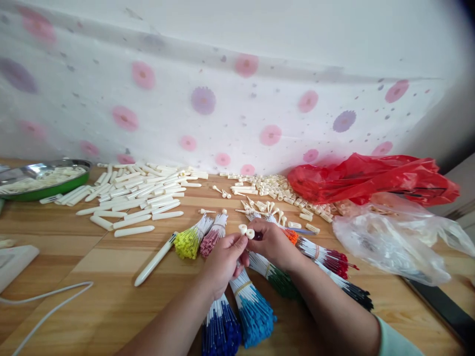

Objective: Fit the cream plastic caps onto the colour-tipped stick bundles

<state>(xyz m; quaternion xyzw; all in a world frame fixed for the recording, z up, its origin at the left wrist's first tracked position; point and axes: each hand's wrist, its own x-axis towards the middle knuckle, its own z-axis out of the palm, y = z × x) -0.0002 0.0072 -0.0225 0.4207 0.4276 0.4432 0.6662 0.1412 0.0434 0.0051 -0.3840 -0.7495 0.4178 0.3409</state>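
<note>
"Where are the hands?"

"Together at the centre of the frame. The left hand (222, 264) pinches a cream flared plug (242, 229) between thumb and fingers; the right hand (274, 243) has its fingertips closed on a second plug (250, 234), just beside the first."

"What lies around them?"

"Banded pen refills: the light-blue bundle (256, 314) and dark-blue bundle (221, 329) at bottom centre, the yellow bundle (186, 244) left of the hands. One pen barrel with a slotted end (156, 259) lies beside the yellow ones."

"And farther up?"

"Loose white barrels (148, 190) heaped left of centre, a green-sided metal bowl (55, 190) at the left edge, a red plastic bag (371, 178) at right."
</note>
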